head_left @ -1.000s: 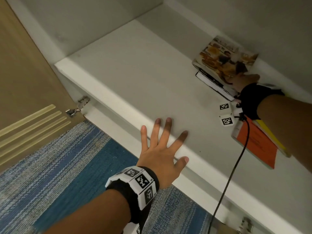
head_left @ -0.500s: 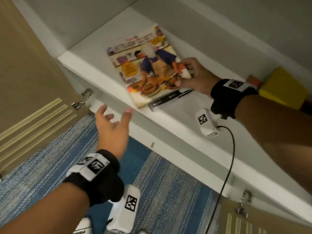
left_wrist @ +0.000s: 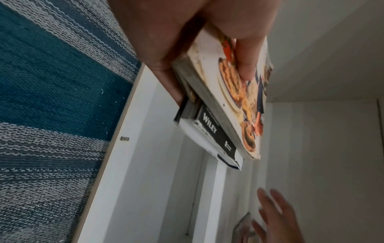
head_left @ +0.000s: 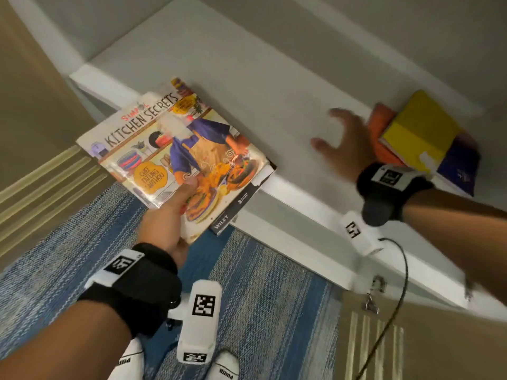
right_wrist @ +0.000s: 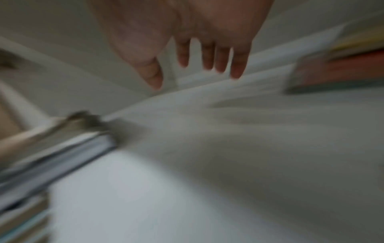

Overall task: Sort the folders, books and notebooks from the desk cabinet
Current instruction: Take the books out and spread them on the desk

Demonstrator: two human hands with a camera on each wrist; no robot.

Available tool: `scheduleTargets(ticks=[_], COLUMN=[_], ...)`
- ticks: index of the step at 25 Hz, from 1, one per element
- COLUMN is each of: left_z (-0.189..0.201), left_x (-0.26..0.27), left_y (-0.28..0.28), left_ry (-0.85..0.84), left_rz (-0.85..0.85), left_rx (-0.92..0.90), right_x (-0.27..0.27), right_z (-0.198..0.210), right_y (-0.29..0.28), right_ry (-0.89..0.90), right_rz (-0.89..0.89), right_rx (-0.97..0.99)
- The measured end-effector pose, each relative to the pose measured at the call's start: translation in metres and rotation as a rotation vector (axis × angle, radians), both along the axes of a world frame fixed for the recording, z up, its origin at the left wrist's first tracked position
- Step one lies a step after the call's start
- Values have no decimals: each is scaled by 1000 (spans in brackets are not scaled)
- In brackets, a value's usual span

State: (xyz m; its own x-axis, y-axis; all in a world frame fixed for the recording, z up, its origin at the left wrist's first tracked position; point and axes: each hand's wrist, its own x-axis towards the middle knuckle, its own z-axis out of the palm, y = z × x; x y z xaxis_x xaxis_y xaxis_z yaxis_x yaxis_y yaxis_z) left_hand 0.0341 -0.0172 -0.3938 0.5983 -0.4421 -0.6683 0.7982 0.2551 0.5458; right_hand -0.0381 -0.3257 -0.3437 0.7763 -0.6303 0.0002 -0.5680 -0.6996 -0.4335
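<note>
My left hand [head_left: 175, 212] grips a small stack at the shelf's front edge: a colourful cookbook [head_left: 175, 149] titled Kitchen Secrets on top of a black-and-white Wiley book [head_left: 238, 204]. The thumb lies on the cover and the fingers are underneath; the left wrist view shows the same cookbook [left_wrist: 234, 102] and Wiley book [left_wrist: 209, 131] pinched together. My right hand [head_left: 343, 144] hovers with spread fingers, holding nothing, over the white shelf [head_left: 260, 86], just left of a pile with an orange book [head_left: 380, 135], a yellow book [head_left: 419, 130] and a dark purple one [head_left: 458, 165].
The cabinet's back wall [head_left: 356, 37] rises behind the shelf. Tan cabinet doors [head_left: 33, 149] hang open at left and lower right, with a metal hinge [head_left: 371, 300]. Blue striped carpet [head_left: 274, 303] lies below, with my white socks [head_left: 222, 368]. A black cable [head_left: 397, 292] trails from my right wrist.
My right hand let go of the cookbook stack and swung right toward the yellow and orange books. My left hand rose and took hold of the stack, drawing it over the shelf's front edge.
</note>
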Motion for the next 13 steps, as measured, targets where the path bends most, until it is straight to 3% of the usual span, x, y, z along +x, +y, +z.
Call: scheduleTargets(ticks=[1, 3, 5, 8, 13], left_z=[1, 4, 4, 2, 6], left_x=[-2, -7, -9, -11, -14], left_y=[-2, -5, -7, -10, -18], left_ry=[-14, -29, -33, -23, -20], left_rz=[-18, -23, -20, -40, -58], left_rx=[2, 1, -10, -6, 34], right_x=[-12, -39, -60, -72, -84], right_z=[0, -5, -25, -45, -36], right_y=[-30, -70, -74, -42, 0], right_ry=[97, 357, 560, 551, 572], right_rz=[-135, -363, -356, -329, -207], right_rx=[-108, -111, -72, -53, -12])
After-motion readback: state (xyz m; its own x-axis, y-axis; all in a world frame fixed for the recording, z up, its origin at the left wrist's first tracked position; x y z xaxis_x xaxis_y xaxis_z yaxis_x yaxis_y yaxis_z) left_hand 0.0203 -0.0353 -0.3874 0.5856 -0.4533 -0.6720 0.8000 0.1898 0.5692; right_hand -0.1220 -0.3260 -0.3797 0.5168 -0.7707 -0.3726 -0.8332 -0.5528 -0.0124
